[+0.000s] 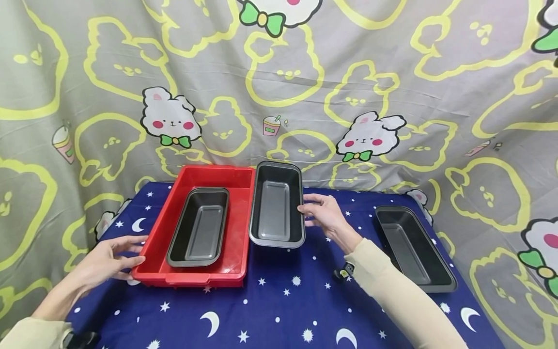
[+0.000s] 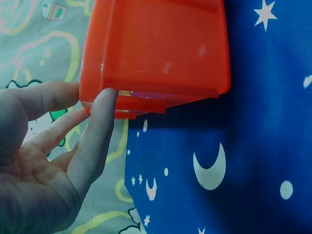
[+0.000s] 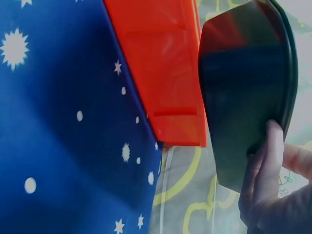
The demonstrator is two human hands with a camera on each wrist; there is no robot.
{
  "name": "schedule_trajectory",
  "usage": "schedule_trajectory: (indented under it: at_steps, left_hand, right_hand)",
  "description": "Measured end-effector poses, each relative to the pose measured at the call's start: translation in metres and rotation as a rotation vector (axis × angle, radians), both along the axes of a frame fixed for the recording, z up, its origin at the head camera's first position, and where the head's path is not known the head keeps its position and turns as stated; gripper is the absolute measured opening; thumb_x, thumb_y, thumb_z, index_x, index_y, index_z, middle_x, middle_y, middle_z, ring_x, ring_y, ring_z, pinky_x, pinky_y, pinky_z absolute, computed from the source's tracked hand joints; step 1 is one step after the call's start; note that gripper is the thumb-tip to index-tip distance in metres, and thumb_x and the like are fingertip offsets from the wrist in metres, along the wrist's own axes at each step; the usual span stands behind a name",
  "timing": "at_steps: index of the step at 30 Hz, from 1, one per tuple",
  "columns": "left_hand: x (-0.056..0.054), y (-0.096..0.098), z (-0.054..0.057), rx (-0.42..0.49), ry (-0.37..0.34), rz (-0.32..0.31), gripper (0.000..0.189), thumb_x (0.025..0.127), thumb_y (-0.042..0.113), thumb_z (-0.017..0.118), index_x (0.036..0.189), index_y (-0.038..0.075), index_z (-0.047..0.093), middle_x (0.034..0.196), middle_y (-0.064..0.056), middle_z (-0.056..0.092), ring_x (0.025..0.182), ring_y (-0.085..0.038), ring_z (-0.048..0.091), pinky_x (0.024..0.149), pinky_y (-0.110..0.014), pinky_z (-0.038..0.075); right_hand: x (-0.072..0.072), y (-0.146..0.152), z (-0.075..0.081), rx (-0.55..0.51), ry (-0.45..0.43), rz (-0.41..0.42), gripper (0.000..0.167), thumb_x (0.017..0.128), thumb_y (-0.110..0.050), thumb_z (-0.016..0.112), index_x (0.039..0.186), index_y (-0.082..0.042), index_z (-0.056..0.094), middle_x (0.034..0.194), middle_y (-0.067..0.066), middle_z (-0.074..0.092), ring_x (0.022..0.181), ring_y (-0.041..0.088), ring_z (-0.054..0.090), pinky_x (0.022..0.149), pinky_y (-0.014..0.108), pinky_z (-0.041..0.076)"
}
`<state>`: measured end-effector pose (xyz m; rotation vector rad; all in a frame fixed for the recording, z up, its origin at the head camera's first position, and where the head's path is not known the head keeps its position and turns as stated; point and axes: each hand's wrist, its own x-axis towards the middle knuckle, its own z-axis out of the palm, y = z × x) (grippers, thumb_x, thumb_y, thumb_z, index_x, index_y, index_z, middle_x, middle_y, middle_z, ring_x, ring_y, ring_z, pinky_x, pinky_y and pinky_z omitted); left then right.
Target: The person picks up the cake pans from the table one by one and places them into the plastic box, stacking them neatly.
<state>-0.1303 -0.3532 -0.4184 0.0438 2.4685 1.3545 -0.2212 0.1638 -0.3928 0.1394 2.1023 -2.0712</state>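
A dark grey loaf pan [image 1: 275,208] is held up at the right side of the red tray [image 1: 238,232], tilted with its inside facing me. My right hand [image 1: 324,215] grips this pan by its right rim; in the right wrist view the fingers [image 3: 273,161] press on its outer wall. A second loaf pan [image 1: 205,228] lies inside the tray, towards its left side. My left hand [image 1: 106,261] holds the tray's front left corner, and in the left wrist view the thumb and fingers [image 2: 95,136] bracket that corner.
Another loaf pan [image 1: 411,249] lies on the right part of the table, beyond my right forearm. A dark blue cloth [image 1: 279,305] with stars and moons covers the table. A patterned curtain [image 1: 305,121] hangs close behind the tray and at both sides.
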Motion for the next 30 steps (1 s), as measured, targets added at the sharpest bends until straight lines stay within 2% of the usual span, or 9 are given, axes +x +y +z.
schedule_trajectory:
  at_steps: [16, 30]
  left_hand:
    - [-0.001, 0.000, 0.001, -0.018, -0.005, -0.001, 0.068, 0.102, 0.010, 0.067, 0.154, -0.017, 0.034, 0.130, -0.037, 0.061, 0.088, -0.017, 0.078, 0.074, -0.042, 0.068]
    - [-0.001, 0.002, 0.003, -0.039, -0.013, -0.002, 0.069, 0.103, 0.013, 0.067, 0.155, -0.017, 0.033, 0.130, -0.036, 0.062, 0.088, -0.013, 0.077, 0.075, -0.042, 0.068]
  right_hand:
    - [-0.006, -0.036, 0.012, -0.027, -0.002, 0.023, 0.051, 0.089, 0.005, 0.071, 0.139, 0.008, 0.061, 0.073, -0.007, 0.072, 0.065, 0.008, 0.068, 0.053, 0.021, 0.060]
    - [-0.012, -0.074, 0.011, -0.054, -0.010, 0.057, 0.049, 0.087, 0.007, 0.071, 0.135, 0.008, 0.063, 0.069, -0.004, 0.072, 0.063, 0.008, 0.068, 0.051, 0.021, 0.059]
